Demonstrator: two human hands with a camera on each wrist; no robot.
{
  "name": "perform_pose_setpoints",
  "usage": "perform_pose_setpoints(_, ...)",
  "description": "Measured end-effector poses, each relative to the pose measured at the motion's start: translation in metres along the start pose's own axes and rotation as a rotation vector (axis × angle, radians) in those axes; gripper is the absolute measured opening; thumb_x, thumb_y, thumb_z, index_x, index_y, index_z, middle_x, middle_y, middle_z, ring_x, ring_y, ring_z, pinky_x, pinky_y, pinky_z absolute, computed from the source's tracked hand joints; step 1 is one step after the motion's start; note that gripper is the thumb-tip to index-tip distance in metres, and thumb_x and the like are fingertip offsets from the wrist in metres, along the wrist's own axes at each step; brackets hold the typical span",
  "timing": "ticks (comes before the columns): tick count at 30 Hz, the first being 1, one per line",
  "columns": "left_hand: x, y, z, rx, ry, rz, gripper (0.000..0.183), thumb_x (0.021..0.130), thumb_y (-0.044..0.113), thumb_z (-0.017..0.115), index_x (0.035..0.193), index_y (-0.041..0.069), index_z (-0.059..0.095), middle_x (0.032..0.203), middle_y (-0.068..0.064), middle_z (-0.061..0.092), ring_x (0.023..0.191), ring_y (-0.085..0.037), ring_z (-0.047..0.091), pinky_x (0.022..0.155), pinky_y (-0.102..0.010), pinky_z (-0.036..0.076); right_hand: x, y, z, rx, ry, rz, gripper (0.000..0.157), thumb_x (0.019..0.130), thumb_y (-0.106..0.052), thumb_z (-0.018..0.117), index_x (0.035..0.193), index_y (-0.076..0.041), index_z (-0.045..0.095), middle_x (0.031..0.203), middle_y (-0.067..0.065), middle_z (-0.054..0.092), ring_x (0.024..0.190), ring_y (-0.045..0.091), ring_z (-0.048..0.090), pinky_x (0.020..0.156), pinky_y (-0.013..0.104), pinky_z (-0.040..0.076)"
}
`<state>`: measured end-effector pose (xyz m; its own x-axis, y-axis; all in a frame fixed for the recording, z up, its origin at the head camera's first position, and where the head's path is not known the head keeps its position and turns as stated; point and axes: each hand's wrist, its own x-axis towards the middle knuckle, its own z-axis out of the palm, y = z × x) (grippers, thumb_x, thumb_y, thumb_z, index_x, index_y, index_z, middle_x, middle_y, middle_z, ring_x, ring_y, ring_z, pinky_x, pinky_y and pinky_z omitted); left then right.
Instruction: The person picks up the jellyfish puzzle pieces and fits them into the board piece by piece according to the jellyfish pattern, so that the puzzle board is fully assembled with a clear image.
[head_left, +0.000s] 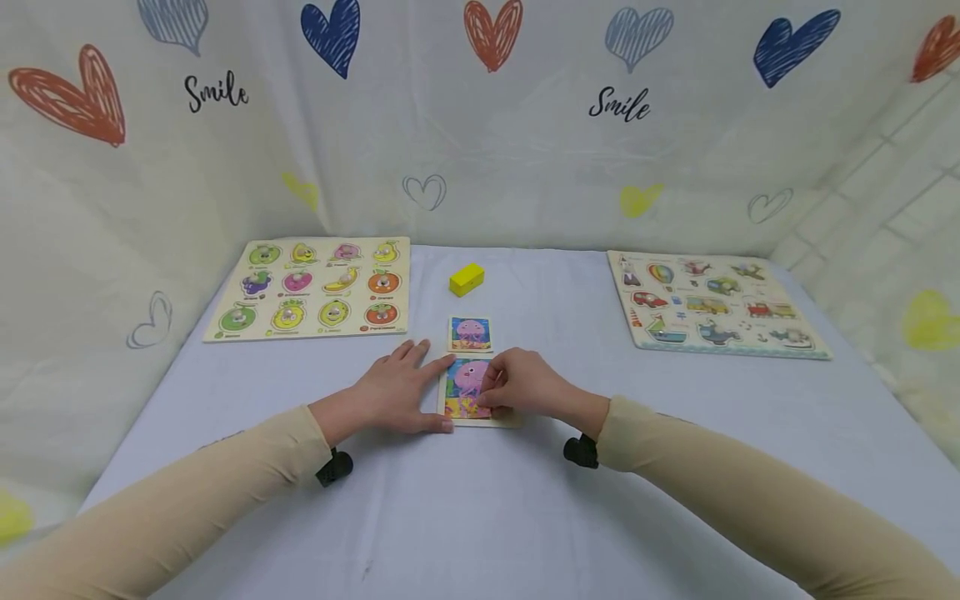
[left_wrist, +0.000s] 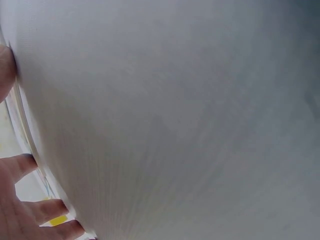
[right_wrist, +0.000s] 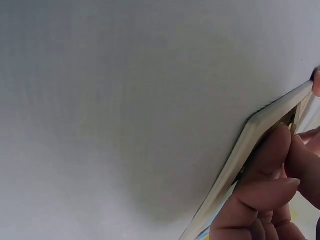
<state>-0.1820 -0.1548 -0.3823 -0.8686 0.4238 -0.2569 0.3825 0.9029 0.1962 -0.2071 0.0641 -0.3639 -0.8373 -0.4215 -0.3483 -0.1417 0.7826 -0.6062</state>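
A small wooden puzzle board [head_left: 457, 423] with a pink sea-creature picture on blue and yellow lies flat in front of me. My left hand [head_left: 397, 390] rests with fingers spread at its left side, thumb and index fingertip at the board's edge. Over the board's right side, my right hand [head_left: 525, 383] pinches a thin puzzle piece [right_wrist: 295, 119] between thumb and fingers; most of the piece is hidden by them. The board's pale rim [right_wrist: 240, 145] runs close beside these fingers in the right wrist view. Just beyond the board lies a smaller card [head_left: 471, 333] with a similar picture.
Behind the card stands a yellow block [head_left: 467, 280]. A fruit peg puzzle [head_left: 315, 287] lies at the back left, a vehicle puzzle [head_left: 720, 304] at the back right. A white cloth covers the table [head_left: 480, 517], and a curtain printed with hearts [head_left: 525, 167] hangs behind it.
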Motion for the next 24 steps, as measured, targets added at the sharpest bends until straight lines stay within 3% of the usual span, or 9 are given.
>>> perform_pose_setpoints(9,0.0002,-0.0006,-0.0002,-0.004,-0.004,-0.003,0.098,0.084,0.066,0.071,0.162,0.02,0.032,0.167,-0.025,0.024,0.152,-0.049,0.025,0.117,-0.065,0.035,0.0026,-0.0063,0.0035,-0.134,0.032,-0.035,0.016,0.087,-0.02,0.083,0.082,-0.011,0.072,0.073,0.0,0.067,0.07,0.014,0.057,0.06,0.021,0.045)
perform_pose_setpoints(24,-0.0009,0.0007,-0.0026,-0.01,0.001,-0.002,0.097,0.084,0.065,0.072,0.162,0.021,0.032,0.167,-0.024,0.023,0.153,-0.049,0.023,0.117,-0.065,0.034,0.0036,-0.0113,0.005,-0.212,0.036,-0.039,0.016,0.089,-0.02,0.081,0.082,-0.01,0.07,0.074,0.001,0.065,0.07,0.015,0.056,0.06,0.022,0.045)
